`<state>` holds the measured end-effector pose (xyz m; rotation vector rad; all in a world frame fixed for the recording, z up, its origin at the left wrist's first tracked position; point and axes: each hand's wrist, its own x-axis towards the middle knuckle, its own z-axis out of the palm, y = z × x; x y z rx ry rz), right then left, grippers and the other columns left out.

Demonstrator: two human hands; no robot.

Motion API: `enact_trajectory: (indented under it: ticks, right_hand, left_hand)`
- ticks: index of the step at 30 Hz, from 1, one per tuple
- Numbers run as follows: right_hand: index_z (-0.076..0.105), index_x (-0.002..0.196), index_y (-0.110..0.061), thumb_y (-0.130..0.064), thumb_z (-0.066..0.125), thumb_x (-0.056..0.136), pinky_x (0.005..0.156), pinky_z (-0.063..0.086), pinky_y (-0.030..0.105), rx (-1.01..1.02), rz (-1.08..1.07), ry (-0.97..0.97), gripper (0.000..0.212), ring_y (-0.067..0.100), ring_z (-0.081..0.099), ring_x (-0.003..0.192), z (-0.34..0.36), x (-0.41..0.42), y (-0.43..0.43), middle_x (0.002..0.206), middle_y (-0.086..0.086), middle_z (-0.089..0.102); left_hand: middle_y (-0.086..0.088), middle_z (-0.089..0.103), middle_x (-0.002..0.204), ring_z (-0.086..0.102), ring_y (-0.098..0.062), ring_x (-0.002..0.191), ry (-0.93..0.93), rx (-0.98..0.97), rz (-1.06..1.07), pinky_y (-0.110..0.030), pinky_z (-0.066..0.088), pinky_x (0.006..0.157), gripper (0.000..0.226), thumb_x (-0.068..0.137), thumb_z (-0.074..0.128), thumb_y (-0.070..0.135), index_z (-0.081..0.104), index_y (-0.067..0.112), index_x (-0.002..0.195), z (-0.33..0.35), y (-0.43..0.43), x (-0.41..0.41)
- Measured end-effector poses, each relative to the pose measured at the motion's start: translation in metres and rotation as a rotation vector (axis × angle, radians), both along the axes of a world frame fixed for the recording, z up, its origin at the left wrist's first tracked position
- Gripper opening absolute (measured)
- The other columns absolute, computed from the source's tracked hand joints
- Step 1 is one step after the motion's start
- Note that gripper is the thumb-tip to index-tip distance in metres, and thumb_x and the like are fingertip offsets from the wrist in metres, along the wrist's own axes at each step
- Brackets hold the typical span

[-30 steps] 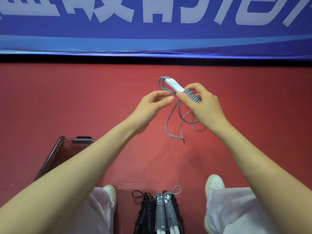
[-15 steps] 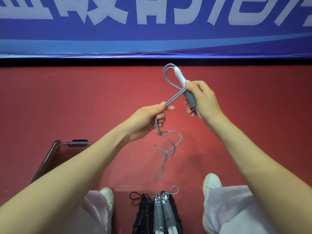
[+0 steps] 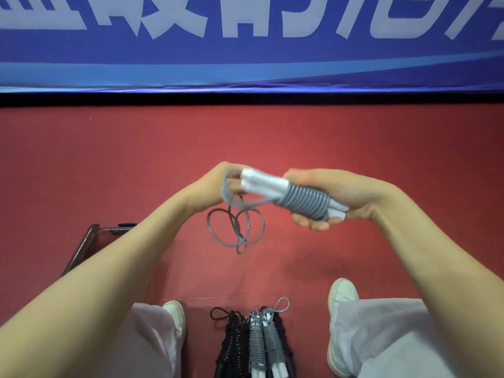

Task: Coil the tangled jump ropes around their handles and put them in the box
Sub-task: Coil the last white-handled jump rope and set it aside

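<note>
My right hand [image 3: 335, 197] is wrapped round the grey plastic jump rope with two white handles [image 3: 305, 200]. Its fingers curl under the tightly wound coils, and the bundle lies roughly level in the air above the red floor [image 3: 109, 173]. My left hand [image 3: 212, 186] sits at the handles' free ends with its fingers closed on the loose grey cord [image 3: 236, 230], though blur hides the exact pinch. That cord hangs below in several loops. At the floor's near edge, between my white shoes [image 3: 342, 296], coiled grey ropes [image 3: 263, 342] lie touching coiled black ropes [image 3: 234, 345]. The clear plastic box with a dark rim [image 3: 90, 238] stands near left, partly hidden behind my left forearm.
</note>
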<state>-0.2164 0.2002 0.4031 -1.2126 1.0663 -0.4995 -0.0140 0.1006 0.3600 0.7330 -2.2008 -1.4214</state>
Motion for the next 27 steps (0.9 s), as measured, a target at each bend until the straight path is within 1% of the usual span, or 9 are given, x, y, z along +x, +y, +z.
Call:
enact_trajectory:
  ticks: [3, 6, 9, 12, 15, 18, 21, 24, 27]
  right_hand:
    - [0.053, 0.092, -0.015, -0.051, 0.053, 0.086, 0.035, 0.029, 0.018, 0.012, 0.104, 0.345, 0.037, 0.018, 0.048, 0.043, -0.004, 0.009, -0.002, 0.065, 0.011, 0.059]
    - [0.052, 0.099, -0.016, -0.057, 0.056, 0.087, 0.041, 0.035, 0.019, -0.033, 0.052, 0.747, 0.043, 0.019, 0.053, 0.046, -0.015, 0.011, -0.009, 0.065, 0.004, 0.063]
    - [0.05, 0.118, -0.032, -0.066, 0.047, 0.086, 0.064, 0.045, 0.03, -0.276, -0.074, 1.169, 0.048, 0.023, 0.062, 0.068, -0.02, 0.006, -0.011, 0.089, 0.002, 0.069]
    - [0.038, 0.138, -0.036, -0.062, 0.039, 0.092, 0.074, 0.041, 0.037, -0.593, -0.302, 1.391, 0.052, 0.035, 0.061, 0.098, -0.026, 0.001, -0.012, 0.113, 0.008, 0.064]
    - [0.035, 0.143, -0.035, -0.054, 0.041, 0.096, 0.068, 0.04, 0.038, -0.815, -0.457, 1.388, 0.05, 0.038, 0.062, 0.099, -0.03, 0.004, -0.016, 0.113, 0.007, 0.056]
    - [0.038, 0.142, -0.032, -0.051, 0.044, 0.095, 0.063, 0.038, 0.037, -0.945, -0.524, 1.319, 0.051, 0.038, 0.062, 0.094, -0.029, 0.005, -0.015, 0.108, 0.007, 0.053]
    - [0.043, 0.137, -0.033, -0.056, 0.049, 0.091, 0.068, 0.044, 0.039, -0.965, -0.546, 1.166, 0.052, 0.035, 0.062, 0.093, -0.027, 0.001, -0.015, 0.108, 0.002, 0.056]
    - [0.044, 0.131, -0.036, -0.06, 0.051, 0.088, 0.073, 0.045, 0.038, -0.942, -0.576, 1.014, 0.05, 0.032, 0.061, 0.097, -0.028, 0.002, -0.016, 0.109, -0.002, 0.059]
    - [0.045, 0.131, -0.035, -0.059, 0.052, 0.089, 0.075, 0.046, 0.041, -0.968, -0.603, 0.988, 0.049, 0.034, 0.061, 0.098, -0.029, 0.008, -0.018, 0.11, -0.001, 0.06]
  left_hand:
    - [0.003, 0.059, 0.065, 0.048, -0.011, 0.061, -0.067, 0.039, 0.035, -0.025, 0.04, 0.06, 0.012, 0.084, 0.071, 0.013, 0.068, 0.018, 0.073, 0.0, -0.001, -0.005]
    - [-0.002, 0.048, 0.063, 0.039, -0.019, 0.062, -0.094, -0.005, 0.105, -0.033, 0.032, 0.061, 0.018, 0.08, 0.077, 0.031, 0.068, 0.021, 0.068, 0.001, 0.002, -0.013]
    - [0.006, 0.052, 0.057, 0.039, -0.015, 0.056, -0.149, -0.079, 0.184, -0.029, 0.031, 0.057, 0.03, 0.086, 0.069, 0.041, 0.063, 0.017, 0.069, 0.0, 0.011, -0.022]
    - [0.007, 0.059, 0.06, 0.037, -0.014, 0.048, -0.066, 0.091, 0.178, -0.024, 0.032, 0.049, 0.019, 0.097, 0.056, 0.028, 0.057, 0.014, 0.085, -0.006, 0.02, -0.031]
    - [0.004, 0.06, 0.065, 0.041, -0.008, 0.05, -0.019, 0.286, 0.132, -0.019, 0.037, 0.053, 0.015, 0.1, 0.05, 0.021, 0.06, 0.011, 0.095, -0.005, 0.021, -0.034]
    - [0.003, 0.065, 0.071, 0.057, -0.01, 0.062, 0.031, 0.455, 0.082, -0.02, 0.045, 0.065, 0.012, 0.093, 0.059, 0.021, 0.062, 0.014, 0.085, 0.0, 0.016, -0.029]
    - [-0.004, 0.07, 0.074, 0.061, -0.015, 0.071, 0.015, 0.205, 0.223, -0.024, 0.048, 0.067, 0.019, 0.082, 0.074, 0.024, 0.06, 0.016, 0.072, -0.001, 0.006, -0.022]
    - [-0.009, 0.067, 0.096, 0.064, -0.018, 0.075, 0.001, -0.053, 0.344, -0.039, 0.059, 0.071, 0.028, 0.084, 0.075, 0.02, 0.052, 0.012, 0.071, 0.0, 0.004, -0.021]
    - [-0.013, 0.065, 0.108, 0.066, -0.023, 0.06, 0.12, 0.139, 0.35, -0.043, 0.059, 0.066, 0.028, 0.091, 0.064, 0.007, 0.039, 0.012, 0.079, 0.002, 0.01, -0.026]
